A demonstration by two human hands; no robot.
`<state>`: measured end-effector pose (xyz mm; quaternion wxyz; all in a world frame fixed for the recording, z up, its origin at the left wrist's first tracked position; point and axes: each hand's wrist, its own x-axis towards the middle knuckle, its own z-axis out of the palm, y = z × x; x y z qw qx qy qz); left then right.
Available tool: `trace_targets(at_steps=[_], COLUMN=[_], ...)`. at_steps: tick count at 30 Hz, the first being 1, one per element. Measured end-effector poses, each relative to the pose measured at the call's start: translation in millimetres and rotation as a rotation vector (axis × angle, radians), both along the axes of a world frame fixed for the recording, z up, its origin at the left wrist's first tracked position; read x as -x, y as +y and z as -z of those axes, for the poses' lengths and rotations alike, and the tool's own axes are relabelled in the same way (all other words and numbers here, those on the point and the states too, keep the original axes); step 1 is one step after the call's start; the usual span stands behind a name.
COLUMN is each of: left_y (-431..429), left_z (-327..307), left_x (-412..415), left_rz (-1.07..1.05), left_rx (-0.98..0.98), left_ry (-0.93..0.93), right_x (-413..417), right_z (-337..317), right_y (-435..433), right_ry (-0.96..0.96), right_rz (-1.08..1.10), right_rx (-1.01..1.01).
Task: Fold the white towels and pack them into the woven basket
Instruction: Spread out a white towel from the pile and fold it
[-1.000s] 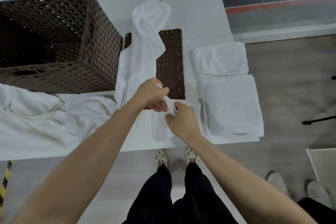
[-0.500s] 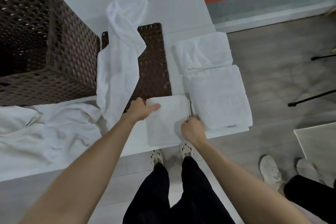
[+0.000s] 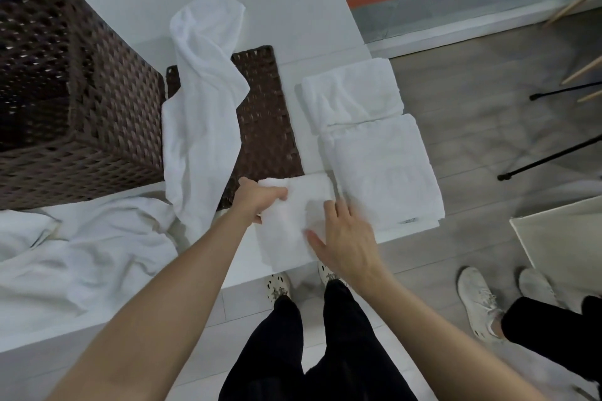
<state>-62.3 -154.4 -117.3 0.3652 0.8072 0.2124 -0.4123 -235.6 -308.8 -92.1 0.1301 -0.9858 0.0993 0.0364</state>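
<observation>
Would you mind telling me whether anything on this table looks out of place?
Yes: one unfolded towel is draped askew over the flat woven panel beside the woven basket, while the folded towels lie neatly stacked to its right.

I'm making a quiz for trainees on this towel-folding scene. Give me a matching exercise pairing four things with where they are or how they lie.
Things:
1. woven basket
2. small towel
3. long towel
4. folded stack

States:
A. draped loose over the flat woven panel
B. under both hands at the table's near edge
C. far left, standing on the table
D. lying flat at the table's right end

Pairs: 1-C, 2-B, 3-A, 4-D
</observation>
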Motion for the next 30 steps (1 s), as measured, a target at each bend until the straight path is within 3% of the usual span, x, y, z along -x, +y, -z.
trace_targets(at_steps=[2,6,11,18,22,27,30], left_y=[3,8,28,96,88,44,16], left_z=[-9,-22,-44,-67,-85,-99,-99], left_x=[-3,-11,-17,-27,-23,-16,-8], left_rz=[-0.035,-0.105,-0.08,0.217,0.435,0.276,0.23], left_rx=[0.013,0.048,0.162,0.66,0.534,0.675,0.632], left_ry=[-0.002,0.02,0.074,0.166,-0.127,-0.2,-0.218], right_x=[16,21,0,-32,-46,-41,-28], right_z=[0,19,11,-57,-94,-111,-98], right_y=[11,34,30,9,-15,-41,-58], right_ry=[-0.176,-0.148,-0.266,-0.28,-0.253,-0.219,-0.065], right_rz=[-0.198,-0.329,-0.224,0.137,0.276,0.414,0.54], right_rx=[-0.122,-0.087,-0.23,-0.653,-0.875,-1.08,-1.221])
